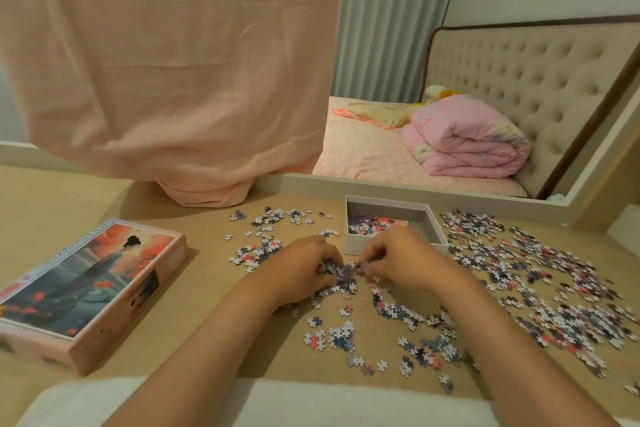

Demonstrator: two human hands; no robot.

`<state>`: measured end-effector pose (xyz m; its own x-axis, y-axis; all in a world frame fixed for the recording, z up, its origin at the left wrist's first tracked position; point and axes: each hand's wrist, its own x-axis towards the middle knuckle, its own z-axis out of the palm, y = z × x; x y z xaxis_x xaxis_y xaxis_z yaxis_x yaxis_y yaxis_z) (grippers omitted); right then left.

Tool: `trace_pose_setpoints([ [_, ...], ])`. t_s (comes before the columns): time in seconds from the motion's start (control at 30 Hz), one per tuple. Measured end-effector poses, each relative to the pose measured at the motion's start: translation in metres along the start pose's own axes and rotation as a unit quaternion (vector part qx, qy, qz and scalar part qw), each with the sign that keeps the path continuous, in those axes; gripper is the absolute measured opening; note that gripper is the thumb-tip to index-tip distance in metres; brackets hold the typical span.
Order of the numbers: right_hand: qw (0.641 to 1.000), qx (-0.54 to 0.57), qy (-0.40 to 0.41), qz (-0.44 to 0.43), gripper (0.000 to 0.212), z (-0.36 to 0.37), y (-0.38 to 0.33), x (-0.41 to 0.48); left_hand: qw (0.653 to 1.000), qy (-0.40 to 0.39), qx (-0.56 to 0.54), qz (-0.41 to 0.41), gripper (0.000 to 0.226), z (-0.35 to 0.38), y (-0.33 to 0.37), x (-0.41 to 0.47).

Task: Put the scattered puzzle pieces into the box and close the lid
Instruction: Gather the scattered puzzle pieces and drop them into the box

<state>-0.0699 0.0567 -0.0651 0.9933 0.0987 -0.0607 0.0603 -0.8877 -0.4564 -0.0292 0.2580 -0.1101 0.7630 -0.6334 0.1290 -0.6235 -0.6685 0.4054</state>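
Observation:
Small puzzle pieces lie scattered over the wooden table, thickest at the right. An open white box stands at the back centre with a few pieces in its left part. The pink picture lid lies face up at the left. My left hand and my right hand meet just in front of the box, fingers curled around a small heap of pieces between them on the table.
A pink cloth hangs over the table's back left and rests on it. Behind the table's raised white rim is a bed with a folded pink quilt. More loose pieces lie left of the box.

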Motion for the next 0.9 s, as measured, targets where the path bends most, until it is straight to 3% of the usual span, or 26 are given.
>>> trace_pose_setpoints([
  [0.13, 0.992, 0.060, 0.111, 0.009, 0.008, -0.026, 0.010, 0.014, 1.000, 0.003, -0.017, -0.002, 0.019, -0.001, -0.001, 0.006],
  [0.27, 0.979, 0.052, 0.198, 0.019, 0.013, -0.032, 0.022, 0.037, 0.999, 0.015, -0.039, -0.003, 0.018, 0.000, 0.001, 0.008],
  [0.33, 0.984, 0.038, 0.175, 0.021, 0.017, -0.026, 0.027, 0.047, 0.998, 0.023, -0.056, -0.004, 0.017, -0.001, 0.002, 0.008],
  [0.47, 0.998, 0.022, 0.054, 0.020, 0.029, -0.019, 0.034, 0.055, 0.995, 0.035, -0.090, -0.009, 0.020, 0.000, 0.003, 0.008],
  [0.7, 0.979, 0.067, 0.194, -0.001, 0.010, -0.026, 0.045, 0.045, 0.983, 0.071, -0.167, -0.021, 0.011, -0.003, 0.009, 0.017],
  [0.9, 0.981, 0.080, 0.179, -0.001, 0.013, -0.026, 0.055, 0.029, 0.975, 0.113, -0.189, -0.009, 0.011, -0.016, 0.029, 0.055],
])
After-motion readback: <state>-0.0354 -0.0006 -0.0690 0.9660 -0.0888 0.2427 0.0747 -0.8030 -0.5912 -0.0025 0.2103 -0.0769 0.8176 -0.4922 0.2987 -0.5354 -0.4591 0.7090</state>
